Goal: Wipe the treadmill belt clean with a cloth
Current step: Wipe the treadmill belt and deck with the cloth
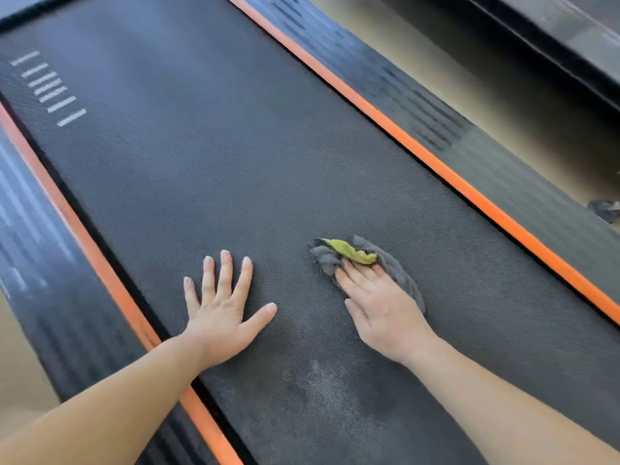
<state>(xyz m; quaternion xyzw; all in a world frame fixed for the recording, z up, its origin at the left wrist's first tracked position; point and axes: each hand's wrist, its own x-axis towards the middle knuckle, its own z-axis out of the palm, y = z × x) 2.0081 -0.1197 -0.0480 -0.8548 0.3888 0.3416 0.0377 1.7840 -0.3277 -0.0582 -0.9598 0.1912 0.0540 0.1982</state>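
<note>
Wiping under way | right hand [375, 303] flat, fingers straight, pressed cloth [352, 256] on belt [235, 162] | left hand [221, 310] spread flat, held nothing | pale dusty patch [322, 384] near, likely unwiped

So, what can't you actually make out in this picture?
All in the head view:
1. Cloth: the right hand pressing on it covers its near part.
2. Treadmill belt: its near end runs off the bottom edge.
3. Small dark thing on the floor: cut by the right edge, blurred; unidentifiable.
4. Pale print on the left side rail: smeared by blur, unreadable.
</note>
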